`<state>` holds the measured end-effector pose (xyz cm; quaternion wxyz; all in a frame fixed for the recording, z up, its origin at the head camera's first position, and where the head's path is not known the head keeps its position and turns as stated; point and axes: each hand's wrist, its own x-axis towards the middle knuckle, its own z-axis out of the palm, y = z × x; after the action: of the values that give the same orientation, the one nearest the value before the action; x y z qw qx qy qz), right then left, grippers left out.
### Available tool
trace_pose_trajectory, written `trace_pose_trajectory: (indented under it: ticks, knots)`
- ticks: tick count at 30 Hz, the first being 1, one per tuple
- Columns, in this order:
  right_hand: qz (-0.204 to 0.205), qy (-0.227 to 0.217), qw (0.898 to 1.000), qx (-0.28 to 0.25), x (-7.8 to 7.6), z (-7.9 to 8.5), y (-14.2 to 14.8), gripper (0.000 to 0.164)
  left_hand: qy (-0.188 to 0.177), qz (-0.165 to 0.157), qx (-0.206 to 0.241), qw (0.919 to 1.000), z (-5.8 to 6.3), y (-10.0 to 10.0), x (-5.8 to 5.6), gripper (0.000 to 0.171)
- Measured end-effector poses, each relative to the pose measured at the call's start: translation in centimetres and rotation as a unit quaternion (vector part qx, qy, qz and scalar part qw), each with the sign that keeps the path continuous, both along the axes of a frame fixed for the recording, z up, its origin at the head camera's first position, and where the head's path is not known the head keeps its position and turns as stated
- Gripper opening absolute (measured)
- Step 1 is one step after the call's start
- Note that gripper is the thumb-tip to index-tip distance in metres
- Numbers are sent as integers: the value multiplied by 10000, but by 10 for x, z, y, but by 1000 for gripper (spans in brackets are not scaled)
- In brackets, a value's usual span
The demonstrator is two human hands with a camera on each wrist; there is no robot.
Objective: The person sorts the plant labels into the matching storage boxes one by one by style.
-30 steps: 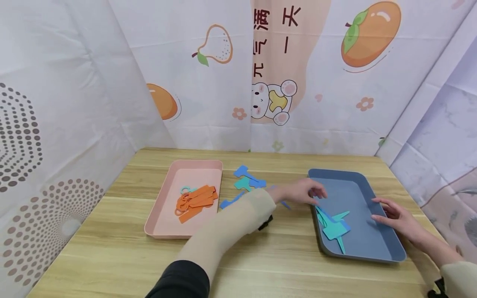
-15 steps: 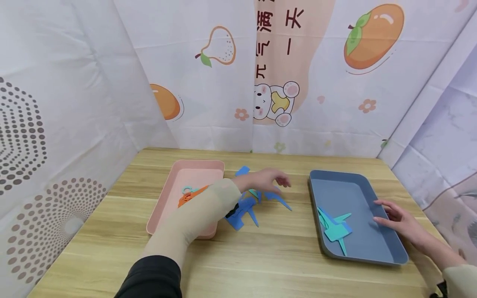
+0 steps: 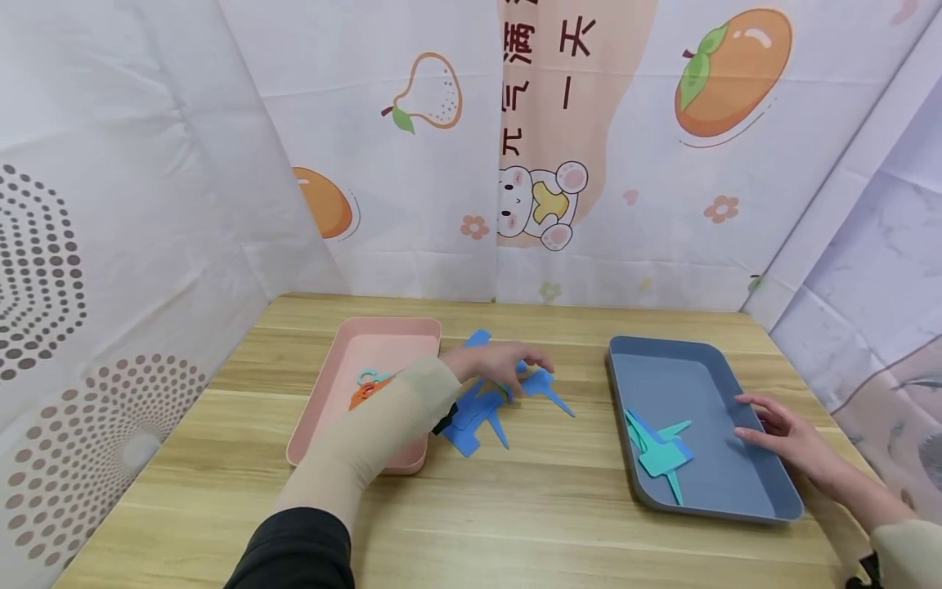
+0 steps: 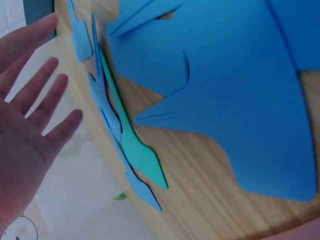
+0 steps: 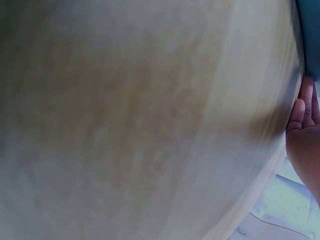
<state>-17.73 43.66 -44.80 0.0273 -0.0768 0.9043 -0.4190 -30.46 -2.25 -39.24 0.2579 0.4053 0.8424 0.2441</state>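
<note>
My left hand (image 3: 496,366) is over a scatter of flat blue T-shaped plant labels (image 3: 471,425) on the table, its fingers extended. The left wrist view shows this left hand (image 4: 30,100) holding nothing, beside blue labels (image 4: 250,115) and a green label (image 4: 142,155). My right hand (image 3: 787,433) grips the right rim of the grey-blue tray (image 3: 699,384), thumb and forefinger over the edge. In the right wrist view, the right hand's fingers (image 5: 307,100) lie against the tray's outer side. Several green labels (image 3: 658,458) and a blue one lie inside this tray.
A pink tray (image 3: 312,409) stands at left, partly behind my left forearm. Orange tags (image 3: 364,393) and a green ringed piece (image 3: 365,375) lie in it. The wooden table (image 3: 530,523) backs onto a printed cloth (image 3: 625,270).
My left hand has moved left from the grey-blue tray's edge to over the loose labels on the table. The right hand stays at the tray.
</note>
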Motion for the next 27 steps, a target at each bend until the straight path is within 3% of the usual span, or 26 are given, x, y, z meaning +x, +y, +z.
trace_pose_trajectory:
  ticks: [4, 10, 20, 27]
  knots:
    - [21, -27, 9999, -101, 0, 0, 0, 53, -44, -116, -359, 9993, -5, 3, 2, 74]
    - [67, 62, 9998, -160, -1, 0, 1, 53, 365, -448, -426, 9974, -14, 10, 0, 74]
    - [-8, -62, 10000, -76, -1, 0, -2, 53, 305, 70, -391, 9987, -18, 19, -2, 62]
    - [-46, -12, 10000, 11, -1, 0, -2, 51, 771, -74, -461, 9959, -21, 28, -7, 59]
